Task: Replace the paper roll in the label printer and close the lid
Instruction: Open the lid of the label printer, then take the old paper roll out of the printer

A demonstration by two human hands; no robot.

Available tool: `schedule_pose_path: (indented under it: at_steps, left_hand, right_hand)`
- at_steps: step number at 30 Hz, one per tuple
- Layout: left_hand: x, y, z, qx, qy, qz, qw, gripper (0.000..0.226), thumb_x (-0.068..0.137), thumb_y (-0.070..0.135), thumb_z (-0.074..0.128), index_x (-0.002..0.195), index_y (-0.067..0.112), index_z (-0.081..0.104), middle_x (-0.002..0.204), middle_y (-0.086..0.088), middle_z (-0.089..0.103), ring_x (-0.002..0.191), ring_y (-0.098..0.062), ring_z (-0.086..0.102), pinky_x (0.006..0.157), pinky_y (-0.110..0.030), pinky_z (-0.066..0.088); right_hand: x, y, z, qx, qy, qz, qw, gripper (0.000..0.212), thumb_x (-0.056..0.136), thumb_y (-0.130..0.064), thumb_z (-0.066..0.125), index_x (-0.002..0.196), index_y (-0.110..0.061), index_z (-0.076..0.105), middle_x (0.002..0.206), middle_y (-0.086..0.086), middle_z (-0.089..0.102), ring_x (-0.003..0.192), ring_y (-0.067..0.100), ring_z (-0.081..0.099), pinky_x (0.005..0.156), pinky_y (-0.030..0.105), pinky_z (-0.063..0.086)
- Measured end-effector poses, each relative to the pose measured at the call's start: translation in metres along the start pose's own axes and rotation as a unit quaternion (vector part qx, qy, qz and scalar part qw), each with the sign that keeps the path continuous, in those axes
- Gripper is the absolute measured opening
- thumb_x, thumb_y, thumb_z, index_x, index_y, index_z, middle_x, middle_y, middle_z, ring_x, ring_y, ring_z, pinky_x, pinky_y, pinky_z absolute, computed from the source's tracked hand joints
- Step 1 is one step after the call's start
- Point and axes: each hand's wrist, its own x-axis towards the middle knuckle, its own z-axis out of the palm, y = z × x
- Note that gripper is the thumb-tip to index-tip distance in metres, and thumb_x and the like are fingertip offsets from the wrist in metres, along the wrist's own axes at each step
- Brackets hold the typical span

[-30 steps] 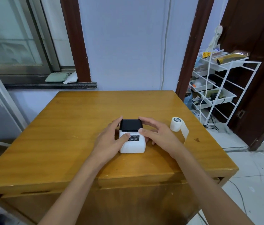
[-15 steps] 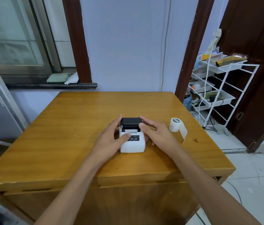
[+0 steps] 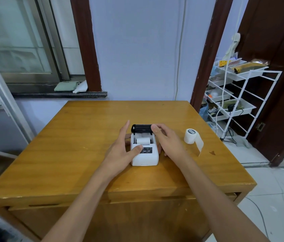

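Note:
A small white label printer [image 3: 144, 154] sits in the middle of the wooden table [image 3: 68, 145]. Its black lid [image 3: 141, 128] is swung up and back, and a white paper roll [image 3: 143, 140] lies in the open bay. My left hand [image 3: 120, 152] grips the printer's left side with the thumb on its top. My right hand [image 3: 168, 140] is at the right side, its thumb touching the raised lid. A second white paper roll [image 3: 191, 136] stands on the table to the right, with a loose strip trailing toward me.
A white wire rack [image 3: 239, 102] with trays and cables stands beyond the table's right edge by a dark door. A window ledge with cloths [image 3: 68, 86] is behind the table at the left. The table's front edge is near my forearms.
The printer's black lid went from lying flat and closed to raised and tipped back, which exposed the roll inside. My right thumb moved up with the lid.

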Motion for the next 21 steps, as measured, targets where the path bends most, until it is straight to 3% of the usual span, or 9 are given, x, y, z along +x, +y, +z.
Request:
schedule_pose_path:
  at_steps: [4,7,11,17,21]
  left_hand:
    - [0.001,-0.002,0.000,0.001,0.000,0.024,1.000,0.081,0.096,0.038,0.071,0.158,0.051,0.020,0.133,0.021,0.060,0.122,-0.001,0.061,0.098,-0.031,0.052]
    - [0.000,-0.005,-0.001,-0.007,0.002,0.026,1.000,0.069,0.095,0.040,0.071,0.146,0.049,0.026,0.136,0.012,0.062,0.116,0.003,0.062,0.093,-0.025,0.052]
    - [0.000,-0.004,-0.001,0.003,-0.004,0.019,1.000,0.045,0.097,0.037,0.069,0.129,0.039,0.037,0.138,0.013,0.060,0.114,0.014,0.058,0.088,-0.022,0.053]
    - [-0.002,-0.002,-0.002,-0.008,0.007,0.029,1.000,0.048,0.093,0.043,0.070,0.129,0.040,0.038,0.137,0.012,0.063,0.120,-0.002,0.063,0.092,-0.034,0.058]
    - [-0.003,0.000,-0.001,-0.010,0.009,0.024,1.000,0.043,0.095,0.038,0.071,0.125,0.039,0.041,0.134,0.019,0.062,0.117,0.008,0.062,0.089,-0.030,0.056]
  right_hand:
    - [0.008,-0.005,-0.005,-0.001,-0.018,0.027,0.999,0.041,0.103,-0.062,0.046,0.122,-0.031,0.066,0.098,0.002,0.079,0.055,0.014,0.064,0.041,0.013,0.039]
    - [0.015,-0.007,-0.005,-0.001,-0.032,0.044,0.999,0.048,0.100,-0.071,0.043,0.118,-0.031,0.065,0.103,0.007,0.079,0.056,0.015,0.065,0.045,0.022,0.041]
    - [0.029,-0.016,-0.003,0.014,-0.045,0.093,0.995,0.054,0.100,-0.073,0.040,0.119,-0.029,0.063,0.106,0.006,0.076,0.059,0.018,0.062,0.045,0.027,0.038]
    - [0.046,-0.035,-0.019,0.016,-0.111,0.221,0.969,0.065,0.093,-0.081,0.045,0.112,-0.025,0.070,0.102,0.004,0.082,0.055,0.010,0.055,0.047,0.022,0.036]
    - [0.050,-0.035,-0.023,0.008,-0.125,0.236,0.964,0.070,0.091,-0.083,0.046,0.115,-0.022,0.070,0.098,0.003,0.083,0.053,0.009,0.057,0.047,0.021,0.038]
